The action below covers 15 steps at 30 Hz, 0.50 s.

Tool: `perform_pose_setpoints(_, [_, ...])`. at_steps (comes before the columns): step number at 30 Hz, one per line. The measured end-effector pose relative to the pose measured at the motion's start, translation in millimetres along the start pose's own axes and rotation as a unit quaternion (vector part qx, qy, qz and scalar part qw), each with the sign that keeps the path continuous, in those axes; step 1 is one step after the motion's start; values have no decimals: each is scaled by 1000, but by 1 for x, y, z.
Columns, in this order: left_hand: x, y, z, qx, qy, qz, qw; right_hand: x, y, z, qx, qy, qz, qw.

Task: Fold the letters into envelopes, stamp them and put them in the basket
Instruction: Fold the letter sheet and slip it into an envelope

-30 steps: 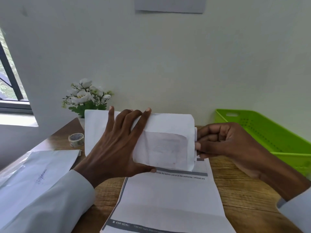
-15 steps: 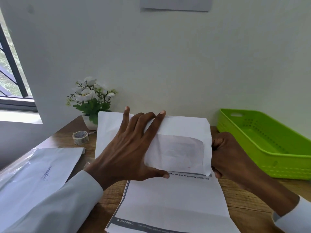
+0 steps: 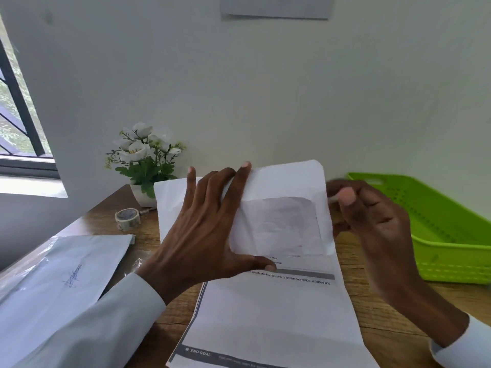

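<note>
Nearest lies a printed sheet (image 3: 271,314), flat on the wooden table (image 3: 385,309), with a dark bar and the words "END GOAL" at its near edge and a line of print across its far part. To its left, at the near left of the table, rests a large pale mailer (image 3: 53,282) with a blue scribble on it.

Just above the far end of the sheet the person holds up a white window envelope (image 3: 279,208). The left hand (image 3: 204,235) grasps it from the left, fingers spread straight up over its face and the thumb hooked under its lower edge. The right hand (image 3: 372,216) is at the envelope's right edge, fingers loosely curled and blurred; I cannot tell whether they pinch the edge or merely hover beside it. Through the window a pale, creased paper shows inside. Both wrists wear white sleeves.

Farther back on the left sits a roll of tape (image 3: 127,218), and behind it a small white pot of white flowers (image 3: 143,160) against the wall. On the right, near the wall, stands the green basket (image 3: 446,235).
</note>
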State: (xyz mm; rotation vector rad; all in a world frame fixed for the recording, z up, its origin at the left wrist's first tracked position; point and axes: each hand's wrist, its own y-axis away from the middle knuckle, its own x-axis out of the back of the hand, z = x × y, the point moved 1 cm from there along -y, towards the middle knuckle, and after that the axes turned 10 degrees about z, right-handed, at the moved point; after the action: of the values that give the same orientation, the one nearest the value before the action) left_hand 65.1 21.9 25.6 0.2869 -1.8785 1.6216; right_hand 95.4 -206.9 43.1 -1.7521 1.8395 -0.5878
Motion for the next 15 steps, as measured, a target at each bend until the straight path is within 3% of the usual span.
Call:
perform_pose_setpoints(4, [4, -4, 2, 43, 21, 50, 998, -9, 10, -1, -87, -13, -89, 992])
perform_pose_setpoints(8, [13, -8, 6, 55, 70, 107, 990, -20, 18, -10, -81, 0, -49, 996])
perform_pose_setpoints(11, [18, -10, 7, 52, 110, 151, 981, -18, 12, -20, -5, -24, 28, 999])
perform_pose_setpoints(15, [16, -10, 3, 40, 126, 210, 969, -7, 3, -38, 226, 86, 65, 968])
